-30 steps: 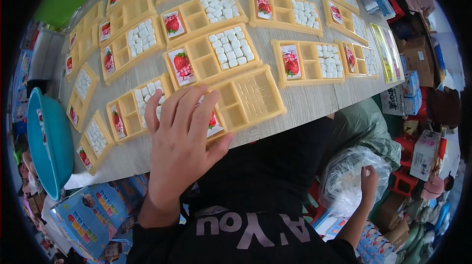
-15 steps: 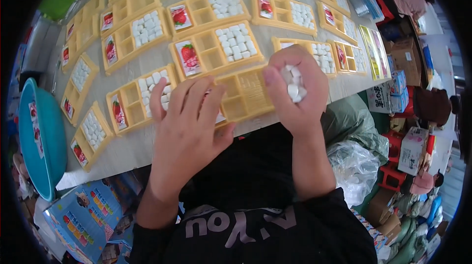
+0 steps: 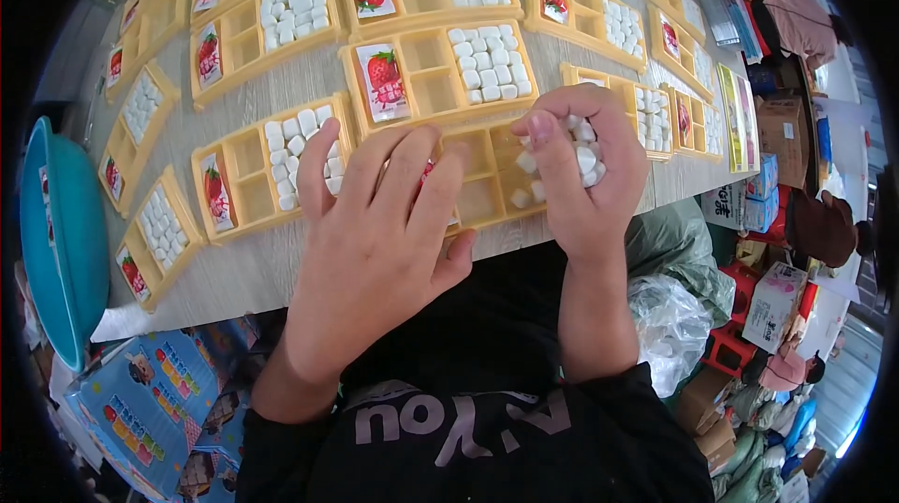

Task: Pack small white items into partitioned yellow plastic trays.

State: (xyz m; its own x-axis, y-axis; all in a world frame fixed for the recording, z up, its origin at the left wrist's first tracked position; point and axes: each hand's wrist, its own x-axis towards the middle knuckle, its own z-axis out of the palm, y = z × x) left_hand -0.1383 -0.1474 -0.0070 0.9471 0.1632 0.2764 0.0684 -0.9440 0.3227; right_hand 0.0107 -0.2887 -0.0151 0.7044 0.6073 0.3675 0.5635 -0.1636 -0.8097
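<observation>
Small white marshmallows [image 3: 588,158] fill my right hand [image 3: 599,199], its fingers curled round them above the right end of a pale yellow plastic tray [image 3: 479,201]. A few loose marshmallows [image 3: 526,163] lie in the tray's large compartment beneath that hand. The tray's two small middle compartments hold nothing visible. My left hand [image 3: 370,236] lies across the tray's left end with its fingers spread. Between those fingers shows a bit of a red and white sachet, mostly covered. Just beyond stands a similar tray [image 3: 433,91] with a strawberry sachet [image 3: 382,81] and a full compartment of marshmallows [image 3: 491,63].
Several more yellow trays, many with sachets and marshmallows, cover the grey table [image 3: 253,273]. A teal basin [image 3: 66,250] stands at the left, above blue printed boxes [image 3: 140,409]. Plastic bags [image 3: 667,316] lie at the right of the table edge. People sit farther right.
My right hand has tipped lower over the tray, and a few marshmallows have dropped into its large compartment. My left hand stays on the tray's left end. The whole view has shifted slightly.
</observation>
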